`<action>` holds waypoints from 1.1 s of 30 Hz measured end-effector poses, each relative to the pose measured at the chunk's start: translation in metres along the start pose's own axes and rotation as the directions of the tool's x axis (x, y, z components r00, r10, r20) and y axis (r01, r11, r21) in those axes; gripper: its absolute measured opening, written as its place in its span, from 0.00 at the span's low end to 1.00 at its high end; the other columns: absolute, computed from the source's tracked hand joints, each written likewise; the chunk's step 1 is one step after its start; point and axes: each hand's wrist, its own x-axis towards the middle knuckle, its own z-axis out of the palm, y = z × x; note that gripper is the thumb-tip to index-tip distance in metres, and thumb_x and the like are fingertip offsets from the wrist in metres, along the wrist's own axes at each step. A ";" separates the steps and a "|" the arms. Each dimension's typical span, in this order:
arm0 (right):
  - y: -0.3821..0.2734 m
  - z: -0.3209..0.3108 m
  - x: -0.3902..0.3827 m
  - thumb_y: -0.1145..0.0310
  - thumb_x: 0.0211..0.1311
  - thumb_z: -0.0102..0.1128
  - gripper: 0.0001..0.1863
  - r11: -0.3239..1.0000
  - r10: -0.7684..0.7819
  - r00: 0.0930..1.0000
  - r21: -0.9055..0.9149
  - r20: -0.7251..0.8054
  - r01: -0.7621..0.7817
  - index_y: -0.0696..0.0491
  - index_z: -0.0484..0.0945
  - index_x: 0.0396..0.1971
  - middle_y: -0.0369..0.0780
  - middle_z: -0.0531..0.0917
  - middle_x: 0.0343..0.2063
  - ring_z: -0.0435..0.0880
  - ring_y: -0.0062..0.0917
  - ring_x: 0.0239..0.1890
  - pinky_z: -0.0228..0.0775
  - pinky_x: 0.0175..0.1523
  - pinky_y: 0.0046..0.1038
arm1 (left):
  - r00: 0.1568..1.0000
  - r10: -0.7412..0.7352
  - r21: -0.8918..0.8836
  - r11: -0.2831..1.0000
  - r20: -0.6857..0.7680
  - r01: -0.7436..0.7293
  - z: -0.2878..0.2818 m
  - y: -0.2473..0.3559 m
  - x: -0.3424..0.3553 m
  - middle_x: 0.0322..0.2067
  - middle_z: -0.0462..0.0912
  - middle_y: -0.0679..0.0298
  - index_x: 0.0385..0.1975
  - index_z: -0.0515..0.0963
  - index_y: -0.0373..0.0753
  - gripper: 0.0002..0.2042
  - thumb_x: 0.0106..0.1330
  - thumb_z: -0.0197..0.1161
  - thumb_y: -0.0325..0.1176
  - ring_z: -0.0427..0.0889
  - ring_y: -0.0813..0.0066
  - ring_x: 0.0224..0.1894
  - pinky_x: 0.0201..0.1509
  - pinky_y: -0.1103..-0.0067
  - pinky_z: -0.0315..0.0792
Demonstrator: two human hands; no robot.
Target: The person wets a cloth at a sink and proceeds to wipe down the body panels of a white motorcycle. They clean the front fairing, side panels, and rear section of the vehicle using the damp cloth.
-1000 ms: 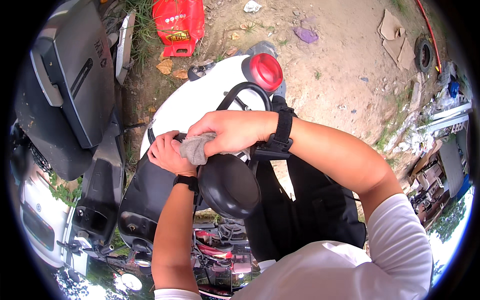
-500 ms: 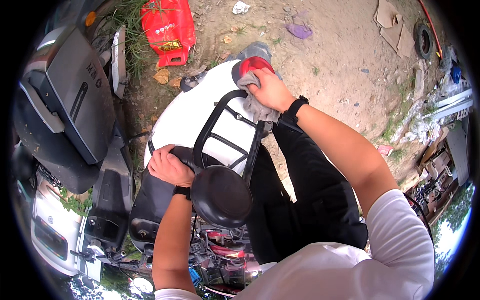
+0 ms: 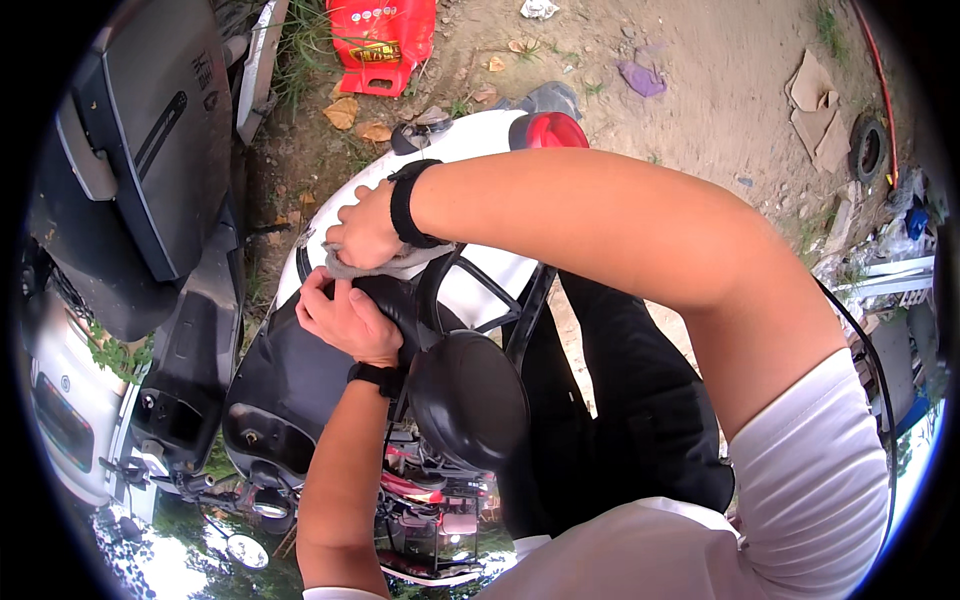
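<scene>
A grey cloth [image 3: 400, 264] is bunched under my right hand [image 3: 368, 228], which presses it against the white rear body [image 3: 462, 143] of a scooter. The right forearm crosses over the scooter's tail, hiding part of the white panel. Close below the cloth, my left hand [image 3: 345, 320] rests at the edge of the black seat [image 3: 290, 367]. Its fingers are loosely bent and apart, their tips near the cloth's end. A black rear rack [image 3: 487, 292] and a rounded black pad [image 3: 470, 400] stand beside the left wrist. The red tail light [image 3: 556, 130] shows beyond my right forearm.
Another scooter with a grey top box [image 3: 170, 140] stands close on the left. A red plastic bag [image 3: 382, 45] lies on the dirt ahead. Cardboard [image 3: 815, 110] and a small tyre [image 3: 867, 148] lie at the far right.
My right hand has moved with the cloth from beside the tail light leftward and nearer, to the seat edge. My left hand stays at the seat, its fingers shifted slightly.
</scene>
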 end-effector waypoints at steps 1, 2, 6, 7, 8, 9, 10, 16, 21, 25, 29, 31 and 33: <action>0.010 0.005 -0.005 0.43 0.75 0.45 0.36 0.993 0.079 0.997 -0.090 0.015 -0.077 0.49 0.64 0.74 0.46 0.71 0.70 0.75 0.48 0.67 0.63 0.73 0.48 | 1.000 -0.001 -0.019 1.000 0.008 0.001 -0.001 0.001 0.002 0.48 0.78 0.58 0.44 0.83 0.42 0.21 0.74 0.41 0.46 0.75 0.59 0.56 0.68 0.60 0.54; 0.025 0.009 -0.013 0.44 0.75 0.46 0.35 0.969 0.133 0.990 -0.216 0.048 -0.120 0.49 0.63 0.73 0.47 0.70 0.69 0.76 0.49 0.65 0.65 0.71 0.48 | 1.000 -0.007 -0.034 0.999 0.016 0.008 -0.002 0.003 0.003 0.48 0.78 0.58 0.44 0.83 0.42 0.22 0.74 0.41 0.46 0.75 0.59 0.55 0.68 0.60 0.55; 0.118 0.022 -0.056 0.56 0.74 0.53 0.23 0.991 0.087 0.969 -0.077 -0.230 -0.108 0.64 0.72 0.52 0.61 0.82 0.50 0.84 0.56 0.50 0.77 0.55 0.49 | 0.999 -0.008 -0.043 0.999 0.038 0.010 -0.004 0.004 0.002 0.46 0.80 0.63 0.40 0.82 0.44 0.17 0.71 0.44 0.41 0.76 0.62 0.52 0.67 0.62 0.55; 0.145 0.025 -0.063 0.59 0.73 0.53 0.21 0.983 0.157 0.954 -0.054 -0.256 -0.176 0.65 0.72 0.49 0.59 0.85 0.40 0.85 0.55 0.46 0.77 0.51 0.50 | 0.999 -0.006 -0.047 0.999 0.041 0.007 -0.005 0.005 0.003 0.45 0.80 0.64 0.40 0.82 0.45 0.16 0.70 0.45 0.40 0.76 0.63 0.52 0.67 0.62 0.55; 0.167 0.025 -0.070 0.63 0.71 0.53 0.18 0.954 0.276 0.940 -0.061 -0.202 -0.293 0.64 0.72 0.48 0.59 0.86 0.38 0.85 0.56 0.45 0.77 0.50 0.51 | 0.999 -0.012 -0.047 0.999 0.033 0.014 -0.006 0.007 0.004 0.44 0.80 0.66 0.38 0.82 0.45 0.14 0.68 0.47 0.39 0.76 0.64 0.50 0.68 0.61 0.55; 0.186 0.030 -0.083 0.66 0.70 0.54 0.17 0.936 0.331 0.917 -0.045 -0.221 -0.349 0.65 0.72 0.48 0.60 0.86 0.40 0.86 0.56 0.48 0.77 0.52 0.50 | 0.999 -0.012 -0.054 0.998 0.030 0.014 -0.006 0.007 0.004 0.44 0.80 0.66 0.38 0.82 0.46 0.14 0.68 0.48 0.39 0.76 0.64 0.50 0.68 0.60 0.55; 0.194 0.031 -0.091 0.68 0.70 0.54 0.15 0.884 0.441 0.878 -0.080 -0.186 -0.461 0.64 0.72 0.49 0.59 0.86 0.41 0.86 0.56 0.49 0.78 0.52 0.51 | 1.000 -0.014 -0.061 0.998 0.026 0.015 -0.005 0.008 0.005 0.44 0.79 0.66 0.38 0.82 0.46 0.14 0.67 0.48 0.39 0.76 0.63 0.50 0.68 0.60 0.55; 0.179 0.022 -0.070 0.59 0.73 0.53 0.21 0.893 0.416 0.877 -0.075 -0.242 -0.444 0.61 0.72 0.56 0.60 0.85 0.45 0.85 0.54 0.53 0.77 0.57 0.49 | 0.999 -0.046 -0.118 0.992 0.007 0.046 -0.002 0.005 0.003 0.40 0.79 0.70 0.35 0.82 0.49 0.10 0.57 0.55 0.34 0.76 0.64 0.51 0.70 0.52 0.52; 0.112 0.015 -0.046 0.47 0.77 0.51 0.31 0.958 0.286 0.954 0.038 -0.092 -0.284 0.54 0.66 0.68 0.54 0.74 0.61 0.80 0.55 0.58 0.71 0.64 0.49 | 0.999 -0.041 -0.116 0.992 0.013 0.042 -0.004 0.004 0.001 0.46 0.77 0.65 0.40 0.81 0.48 0.13 0.57 0.55 0.35 0.75 0.62 0.53 0.71 0.52 0.52; 0.047 0.009 -0.023 0.53 0.76 0.56 0.29 0.978 -0.207 0.978 0.031 0.036 0.206 0.49 0.67 0.70 0.47 0.74 0.57 0.79 0.49 0.58 0.71 0.63 0.47 | 0.989 -0.095 -0.193 0.979 -0.111 0.073 0.006 0.000 -0.002 0.53 0.73 0.57 0.51 0.77 0.43 0.19 0.59 0.54 0.37 0.72 0.58 0.59 0.71 0.51 0.52; 0.050 0.007 -0.009 0.70 0.56 0.74 0.21 0.910 -0.281 0.959 0.329 0.046 0.251 0.48 0.83 0.52 0.42 0.81 0.46 0.81 0.42 0.55 0.73 0.59 0.39 | 0.997 -0.059 -0.172 0.984 -0.059 0.048 0.003 0.000 0.000 0.54 0.72 0.56 0.54 0.75 0.41 0.21 0.59 0.55 0.37 0.70 0.58 0.60 0.71 0.50 0.51; 0.068 -0.010 -0.022 0.72 0.46 0.77 0.15 0.975 -0.219 0.906 0.114 0.362 0.191 0.47 0.88 0.38 0.37 0.82 0.42 0.81 0.39 0.53 0.73 0.58 0.37 | 0.998 -0.051 -0.151 0.987 -0.025 0.047 -0.002 0.000 0.000 0.54 0.74 0.56 0.52 0.77 0.39 0.19 0.64 0.52 0.39 0.72 0.56 0.59 0.70 0.54 0.52; 0.079 -0.012 -0.041 0.72 0.41 0.77 0.11 0.986 -0.151 0.892 0.002 0.425 0.166 0.44 0.89 0.29 0.33 0.83 0.41 0.81 0.37 0.50 0.74 0.55 0.37 | 0.999 -0.048 -0.139 0.989 -0.004 0.047 -0.001 0.001 0.000 0.53 0.75 0.56 0.50 0.78 0.39 0.18 0.67 0.50 0.40 0.73 0.56 0.59 0.69 0.56 0.53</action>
